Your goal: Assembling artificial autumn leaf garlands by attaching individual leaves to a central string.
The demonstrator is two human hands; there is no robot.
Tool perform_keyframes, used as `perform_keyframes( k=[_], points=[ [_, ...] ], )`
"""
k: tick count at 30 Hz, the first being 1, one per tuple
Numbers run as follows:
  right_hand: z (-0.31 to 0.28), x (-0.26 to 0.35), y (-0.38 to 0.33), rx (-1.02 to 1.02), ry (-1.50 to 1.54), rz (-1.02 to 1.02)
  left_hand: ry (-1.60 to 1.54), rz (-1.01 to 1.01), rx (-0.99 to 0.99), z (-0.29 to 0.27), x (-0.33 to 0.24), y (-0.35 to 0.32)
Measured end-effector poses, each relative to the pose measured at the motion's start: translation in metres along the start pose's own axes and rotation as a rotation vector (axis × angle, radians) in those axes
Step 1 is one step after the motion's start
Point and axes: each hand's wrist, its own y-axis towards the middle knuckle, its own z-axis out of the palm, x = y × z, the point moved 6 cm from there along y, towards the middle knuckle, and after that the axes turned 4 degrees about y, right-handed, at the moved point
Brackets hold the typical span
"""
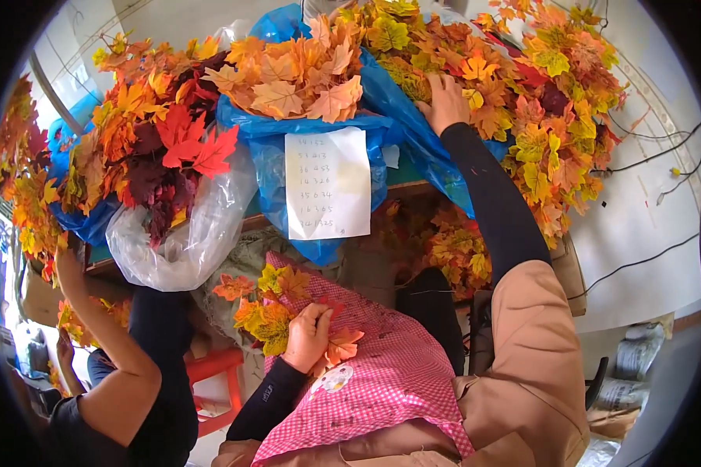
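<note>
Fingers of the left hand [308, 336] are curled round a bunch [269, 315] of yellow, green and orange artificial leaves, gripped at the stems low over the lap. The bunch fans up and to the left from the grip, its long axis running from the knuckles toward the upper left. One orange leaf [343, 344] lies just to the right of the same fingers, touching the pink checked apron [382, 381]; whether it is pinched or only resting there cannot be told.

The right hand [446, 101] is stretched well forward, fingers bent down into the leaf heap [537, 117] on the bench. Fingertips are buried among yellow and orange leaves, so whether they have closed on any cannot be told. The heap spreads to the right of and beyond that hand; this hand is the nearer one to it, the left being well apart from it.

Left of the right hand stands a blue bag [319, 156] filled with orange leaves, with a white paper sheet [327, 183] hanging on its front. Further left, a clear bag [195, 226] holds red and maroon leaves. The blue bag's side lies against the right wrist.

At lower left another person's arm [109, 342] reaches up toward the bench edge, clear of both hands.
</note>
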Motion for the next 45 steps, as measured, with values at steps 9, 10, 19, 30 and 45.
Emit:
perform_keyframes(
  k=[9,10,19,30,45],
  points=[
    [0.019,-0.066,0.042,0.463,0.126,0.264,-0.088,-0.083,0.024,-0.006,0.010,-0.002],
    [0.015,-0.069,0.048,0.488,0.126,0.250,-0.091,-0.083,0.026,-0.004,0.011,-0.002],
    [-0.052,-0.103,0.064,-0.180,1.136,0.641,-0.079,-0.044,0.045,0.002,0.000,0.000],
    [-0.038,-0.068,-0.080,0.558,0.490,0.193,-0.093,-0.031,0.028,0.005,0.010,-0.001],
    [-0.015,-0.104,-0.068,0.204,0.561,0.723,-0.078,0.046,-0.032,0.003,0.003,-0.003]
  ],
)
